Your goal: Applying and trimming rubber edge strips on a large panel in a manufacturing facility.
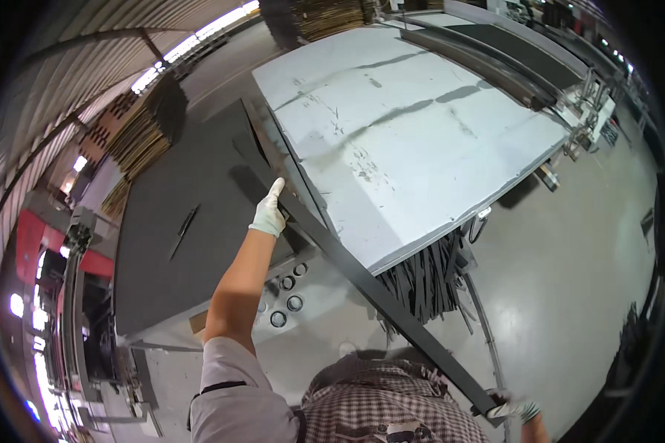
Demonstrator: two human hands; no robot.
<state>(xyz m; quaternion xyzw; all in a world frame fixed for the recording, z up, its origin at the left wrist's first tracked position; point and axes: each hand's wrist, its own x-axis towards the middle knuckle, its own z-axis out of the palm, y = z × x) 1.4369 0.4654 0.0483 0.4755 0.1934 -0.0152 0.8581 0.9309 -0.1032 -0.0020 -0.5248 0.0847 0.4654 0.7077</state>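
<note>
A long, flat dark grey strip (380, 295) runs slantwise in front of me, from the dark sheet at the upper left to the lower right. My left hand (269, 212), in a pale glove, is closed on its far part; the thumb points up along the edge and the other fingers are mostly hidden. Down at the near end, my gloved right hand (516, 410) grips the strip. Beyond the left hand, the strip's far end lies over the dark sheet (170, 273). A slim black tool (184, 231), perhaps a knife, rests on that sheet.
A large white-topped table (421, 148) with grey smears stands to the right of the strip. Many dark strips (428, 284) hang beneath its near edge. Several rolls of tape or rings (294, 303) sit below the dark sheet. Stacked brown boards (137, 144) stand at the far left.
</note>
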